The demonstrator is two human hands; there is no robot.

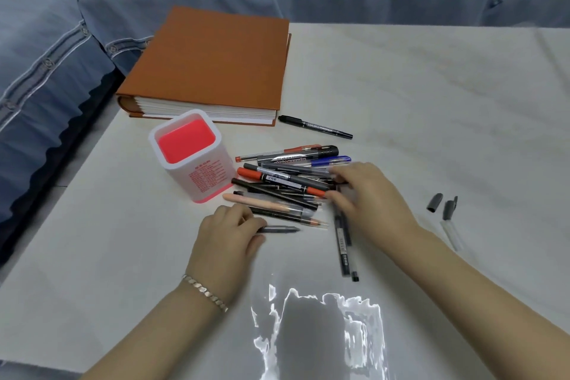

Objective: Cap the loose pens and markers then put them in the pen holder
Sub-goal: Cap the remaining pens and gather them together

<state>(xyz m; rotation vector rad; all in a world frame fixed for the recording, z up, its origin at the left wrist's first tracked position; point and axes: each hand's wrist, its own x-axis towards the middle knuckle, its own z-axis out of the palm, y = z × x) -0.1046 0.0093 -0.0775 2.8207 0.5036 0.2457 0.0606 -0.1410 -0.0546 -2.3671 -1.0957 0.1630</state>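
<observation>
A white pen holder (197,176) with a red inside stands upright at the table's centre left and holds nothing. Right of it lies a pile of several pens and markers (287,185). My left hand (228,234) grips a grey uncapped pen (280,229) that points right. My right hand (367,197) rests on the pile's right end, fingers curled over the pens there; whether it grips one is unclear. A dark gel pen (344,244) lies below that hand. A black marker (314,126) lies apart near the book. Two grey caps (435,202) (449,208) lie at the right.
A thick orange book (209,62) lies behind the holder. A clear pen barrel (452,234) lies by the grey caps. A blue sofa (61,40) runs along the left and far sides. Glare spots the table's near edge (308,333).
</observation>
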